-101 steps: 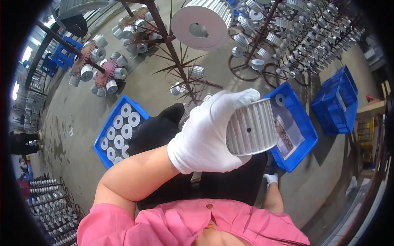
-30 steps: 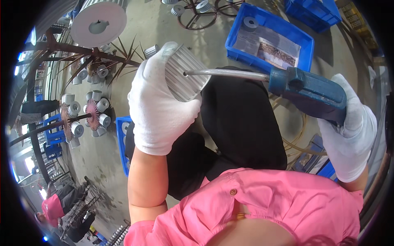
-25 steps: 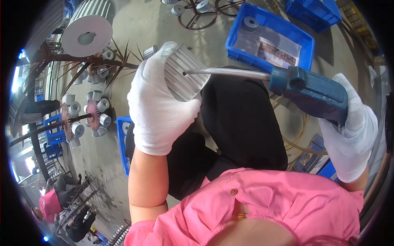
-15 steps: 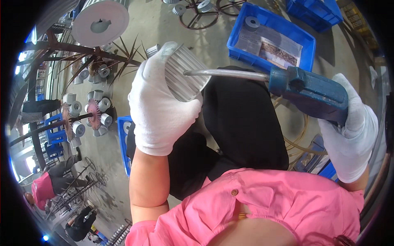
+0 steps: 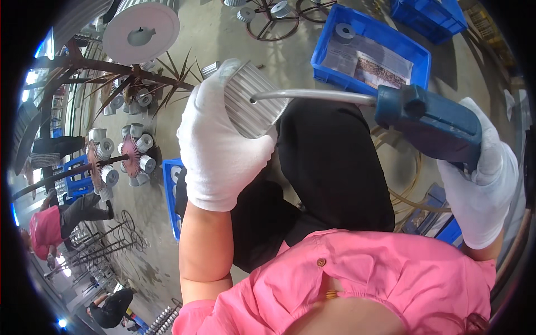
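My left hand (image 5: 223,151), in a white glove, is wrapped around a ribbed metal wheel (image 5: 251,100), fingers curled over its far edge and thumb side low, so the wheel is gripped firmly in front of my chest, above my black-trousered lap. The wheel's toothed rim faces the camera; its axis runs roughly from lower left to upper right of the view, tilted away from me. My right hand (image 5: 480,190), also gloved white, is closed around the grip of a blue power tool (image 5: 430,123). The tool's long axis lies nearly level across the view, body at the right, its thin metal rod (image 5: 312,96) pointing left. The rod tip touches the side of the wheel at a small hole in the ribs; how deep it goes I cannot tell. Beyond the tool, on the concrete floor (image 5: 223,33), sits a blue crate (image 5: 374,50) holding a paper sheet and one small wheel. A large white disc (image 5: 141,32) hangs on a rusty rack (image 5: 111,67) at upper left, with more small wheels clustered on the rack's spikes. A second blue crate (image 5: 170,190) shows partly behind my left forearm. A person in a pink top (image 5: 47,229) bends over at far left.
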### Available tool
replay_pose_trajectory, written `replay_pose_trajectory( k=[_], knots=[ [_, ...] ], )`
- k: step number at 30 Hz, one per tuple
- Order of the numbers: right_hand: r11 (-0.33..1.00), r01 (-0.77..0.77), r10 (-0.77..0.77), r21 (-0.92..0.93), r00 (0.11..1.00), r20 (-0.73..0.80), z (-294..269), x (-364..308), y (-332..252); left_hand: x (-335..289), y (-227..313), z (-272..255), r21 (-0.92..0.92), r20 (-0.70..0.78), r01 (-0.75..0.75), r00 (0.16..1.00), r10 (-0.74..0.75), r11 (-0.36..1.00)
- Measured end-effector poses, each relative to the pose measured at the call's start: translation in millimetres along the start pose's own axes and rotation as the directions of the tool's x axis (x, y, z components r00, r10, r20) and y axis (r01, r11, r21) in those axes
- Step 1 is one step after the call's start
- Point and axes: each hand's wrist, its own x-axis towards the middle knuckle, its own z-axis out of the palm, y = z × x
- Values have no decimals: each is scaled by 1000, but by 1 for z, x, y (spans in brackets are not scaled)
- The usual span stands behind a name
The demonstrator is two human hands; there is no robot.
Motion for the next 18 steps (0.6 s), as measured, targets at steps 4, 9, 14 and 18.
replay_pose_trajectory(
  k=[4,9,14,18],
  knots=[
    [983,-164,168,82,985,-35,-4,-4,-2,1,-3,1,-35,-8,40,999,-40,999],
    [911,-328,372,252,915,-157,4,-15,-4,5,-13,-5,-664,290,484,870,-399,570],
    [994,-73,69,-80,996,-52,-4,-17,3,-1,-7,-3,-819,456,563,759,-464,115],
    [989,-72,59,-126,993,-99,-6,-16,1,6,-4,-1,-822,495,568,682,-539,-36]
  ],
)
